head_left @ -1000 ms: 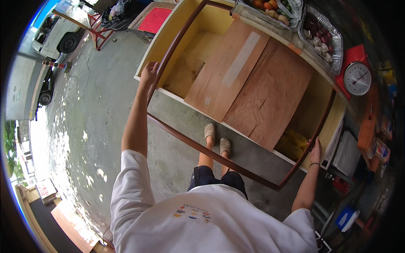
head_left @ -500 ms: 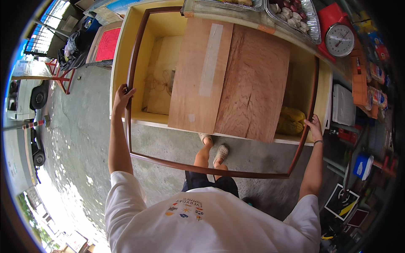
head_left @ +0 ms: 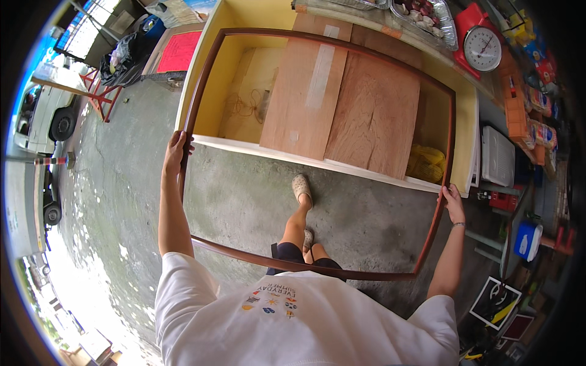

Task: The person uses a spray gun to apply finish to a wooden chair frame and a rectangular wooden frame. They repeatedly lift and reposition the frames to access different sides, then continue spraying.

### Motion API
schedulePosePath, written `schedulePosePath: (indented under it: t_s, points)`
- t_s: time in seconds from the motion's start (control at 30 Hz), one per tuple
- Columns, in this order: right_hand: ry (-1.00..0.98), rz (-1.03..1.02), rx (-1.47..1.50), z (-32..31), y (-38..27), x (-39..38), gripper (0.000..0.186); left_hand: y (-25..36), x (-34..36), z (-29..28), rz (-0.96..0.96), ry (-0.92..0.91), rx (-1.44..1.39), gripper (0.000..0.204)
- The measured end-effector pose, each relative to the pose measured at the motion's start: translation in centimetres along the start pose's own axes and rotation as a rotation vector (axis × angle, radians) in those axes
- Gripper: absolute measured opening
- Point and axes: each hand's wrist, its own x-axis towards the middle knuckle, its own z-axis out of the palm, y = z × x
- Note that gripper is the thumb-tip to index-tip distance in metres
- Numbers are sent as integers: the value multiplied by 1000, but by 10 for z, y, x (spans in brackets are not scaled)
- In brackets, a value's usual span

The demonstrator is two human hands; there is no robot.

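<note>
I hold a large brown rectangular frame [head_left: 204, 79] by its two short sides; whether glass fills it I cannot tell. My left hand [head_left: 177, 149] is closed round the left rail, and my right hand [head_left: 452, 203] grips the right rail near its lower part. Through the frame shows a long box with a yellow inside and a white front edge [head_left: 244, 148]. Two plywood panels, a left one [head_left: 305, 131] and a right one [head_left: 373, 113], lie across its middle. A yellow plastic bag [head_left: 426, 163] sits inside at the right, some thin wire [head_left: 244, 107] at the left.
Beyond the box stand a red dial scale [head_left: 482, 49] and a foil tray [head_left: 450, 33] of onions and garlic. A pale grey container [head_left: 497, 155] stands at the right. At the far left are a red metal stand [head_left: 108, 104] and a parked vehicle [head_left: 39, 131].
The frame, still in both my hands, has come back from the box toward me, its far rail now crossing over the panels. My feet have shifted, and more floor shows before the box.
</note>
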Motion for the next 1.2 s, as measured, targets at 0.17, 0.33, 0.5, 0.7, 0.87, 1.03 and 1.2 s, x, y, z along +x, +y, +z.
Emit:
schedulePosePath:
  t_s: [0.17, 0.33, 0.5, 0.7, 0.87, 1.03, 1.2]
  points:
    - [-46, -78, 28, 18, 25, -55, 22, -50, -101, -55, -32, 80, -74, 29]
    - [-116, -159, 27, 54, 7, -106, 24, -107, -231, -125, -77, 237, -204, 27]
    - [-251, -268, -43, 119, -65, -130, 26, -177, -360, -206, -95, 478, -290, 28]
    - [-649, -481, -164, 335, -207, -210, 28, -317, -566, -311, -157, 889, -419, 29]
    - [-1033, -572, -329, 562, -276, -325, 32, -423, -757, -357, -320, 1236, -540, 28]
    - [-1450, -626, -503, 786, -293, -478, 34, -498, -944, -363, -501, 1592, -677, 30]
    - [-1721, -764, -755, 961, -271, -650, 33, -530, -1090, -315, -594, 1861, -780, 30]
